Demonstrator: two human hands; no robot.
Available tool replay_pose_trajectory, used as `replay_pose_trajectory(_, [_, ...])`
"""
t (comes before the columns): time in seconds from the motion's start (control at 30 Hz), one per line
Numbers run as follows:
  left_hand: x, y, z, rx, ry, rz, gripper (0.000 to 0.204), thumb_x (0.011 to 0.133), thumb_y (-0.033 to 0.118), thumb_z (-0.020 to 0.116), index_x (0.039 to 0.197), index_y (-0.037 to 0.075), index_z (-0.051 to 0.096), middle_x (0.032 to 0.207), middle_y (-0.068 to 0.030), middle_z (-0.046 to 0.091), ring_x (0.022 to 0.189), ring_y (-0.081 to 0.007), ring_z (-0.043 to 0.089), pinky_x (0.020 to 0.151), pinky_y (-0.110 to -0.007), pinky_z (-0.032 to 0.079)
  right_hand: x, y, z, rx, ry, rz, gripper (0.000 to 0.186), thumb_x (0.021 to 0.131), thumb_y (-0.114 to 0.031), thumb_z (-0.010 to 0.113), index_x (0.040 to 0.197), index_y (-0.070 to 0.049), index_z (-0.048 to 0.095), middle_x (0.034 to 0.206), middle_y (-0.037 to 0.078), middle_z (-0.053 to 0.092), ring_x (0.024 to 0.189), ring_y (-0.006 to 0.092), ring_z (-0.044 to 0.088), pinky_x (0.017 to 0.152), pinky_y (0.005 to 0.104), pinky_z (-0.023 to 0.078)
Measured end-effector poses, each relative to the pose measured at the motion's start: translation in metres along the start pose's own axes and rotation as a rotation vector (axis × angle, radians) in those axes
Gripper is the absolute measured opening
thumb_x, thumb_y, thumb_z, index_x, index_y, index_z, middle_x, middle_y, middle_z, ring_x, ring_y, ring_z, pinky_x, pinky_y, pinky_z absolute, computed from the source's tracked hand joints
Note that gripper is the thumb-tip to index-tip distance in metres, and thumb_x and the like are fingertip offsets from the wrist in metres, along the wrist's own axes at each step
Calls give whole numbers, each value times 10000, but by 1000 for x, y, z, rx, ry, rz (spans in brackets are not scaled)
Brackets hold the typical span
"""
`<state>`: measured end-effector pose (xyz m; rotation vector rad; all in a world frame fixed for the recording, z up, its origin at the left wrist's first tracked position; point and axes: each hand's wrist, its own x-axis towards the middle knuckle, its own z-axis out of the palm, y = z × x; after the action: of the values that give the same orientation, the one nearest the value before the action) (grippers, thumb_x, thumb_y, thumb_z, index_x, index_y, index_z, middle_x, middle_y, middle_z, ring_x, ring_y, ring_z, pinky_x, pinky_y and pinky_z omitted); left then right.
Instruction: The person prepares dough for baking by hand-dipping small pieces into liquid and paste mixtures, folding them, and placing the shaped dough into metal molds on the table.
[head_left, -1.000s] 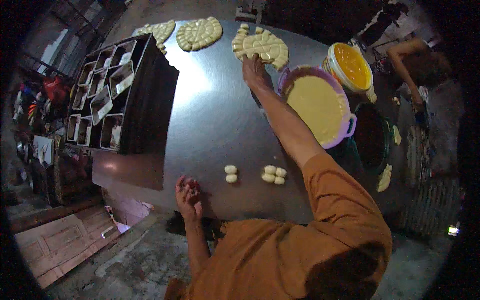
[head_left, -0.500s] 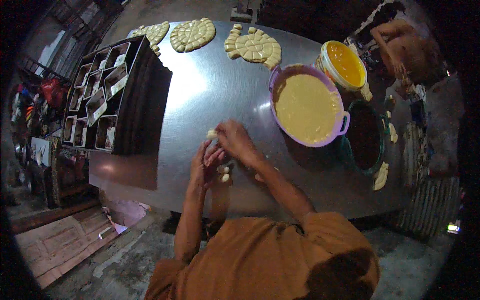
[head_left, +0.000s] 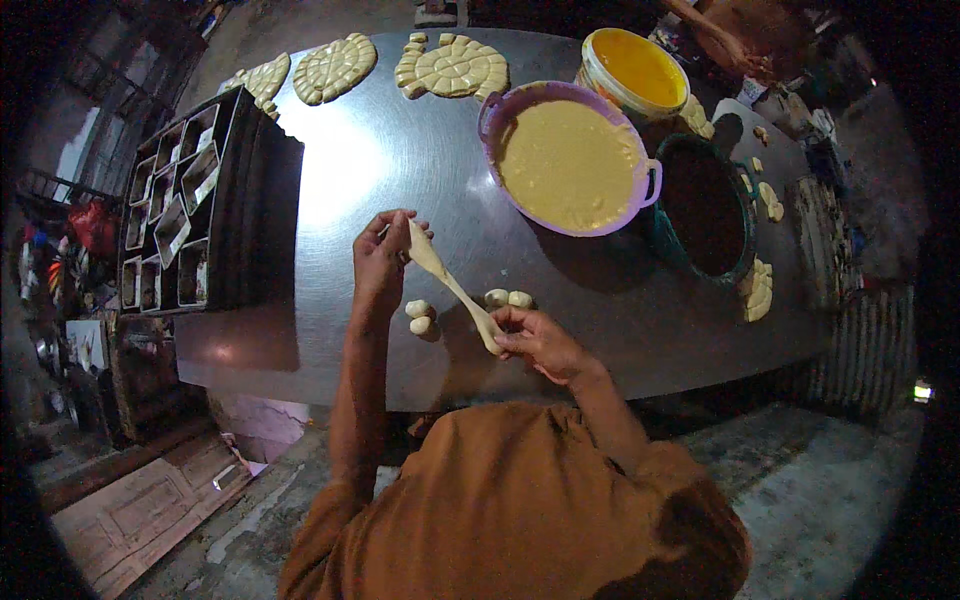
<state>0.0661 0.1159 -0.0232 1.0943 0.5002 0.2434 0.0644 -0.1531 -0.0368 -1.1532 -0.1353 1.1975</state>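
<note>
Between my two hands a strip of pale dough [head_left: 452,283] is stretched, thin in the middle and wider at both ends. My left hand [head_left: 380,262] grips its upper end, and my right hand [head_left: 545,346] pinches the lower end, nearer my body. Beneath the strip, small dough balls lie on the metal table [head_left: 350,340]: a pair [head_left: 421,318] beside my left wrist and a few more [head_left: 508,298] just beyond my right hand. Farther off to the right stands a purple basin [head_left: 648,185] of pale yellow dough or batter.
Shaped, segmented dough pieces [head_left: 460,70] rest along the far edge. A bucket [head_left: 640,105] of yellow contents and a dark green basin [head_left: 748,240] stand right of the purple basin. Black trays with metal tins [head_left: 172,230] are stacked at left. Another person's arm [head_left: 720,40] shows at far right.
My hands were close together over a small lump of dough. Now they are apart, the right one drawn toward my body, with the dough pulled into a long strip. The view has shifted.
</note>
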Motion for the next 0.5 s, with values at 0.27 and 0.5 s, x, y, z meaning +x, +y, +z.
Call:
replay_pose_trajectory(0.27, [12, 30, 23, 6, 51, 133, 310, 993, 266, 577, 1122, -16, 596, 992, -168, 670, 873, -229, 673, 783, -338, 551, -49, 1, -4, 127, -28, -47, 582, 876, -67, 703, 1394, -16, 444, 1161, 57, 630, 1061, 134, 607, 957, 273, 473])
replay_pose_trajectory(0.5, [44, 6, 6, 162, 5, 67, 469, 1025, 382, 459, 1235, -30, 540, 1183, -197, 582, 1075, -272, 582, 947, -394, 487, -79, 4, 7, 346, 7, -75, 533, 880, -103, 711, 1360, -20, 494, 1145, 85, 648, 1069, 177, 619, 982, 329, 484])
